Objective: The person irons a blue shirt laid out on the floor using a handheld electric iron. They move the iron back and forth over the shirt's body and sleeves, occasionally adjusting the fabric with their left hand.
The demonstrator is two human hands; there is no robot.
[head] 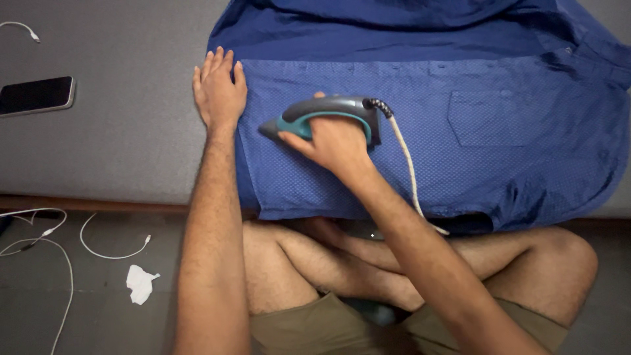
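A blue shirt [473, 158] with a fine dotted pattern and a chest pocket lies spread flat on a grey padded surface [125, 131]. My right hand [332, 141] grips the handle of a grey and teal iron [322, 115], which rests on the shirt's left part with its tip pointing left. My left hand [219, 89] lies flat, fingers together, on the shirt's left edge, just left of the iron's tip. A braided white cord [411, 174] runs from the iron's rear down over the shirt toward my crossed legs.
A dark phone [36, 95] lies at the far left of the grey surface. White cables [46, 240] and a crumpled white scrap [140, 283] lie on the floor at lower left. My bare crossed legs [368, 263] sit against the surface's wooden front edge.
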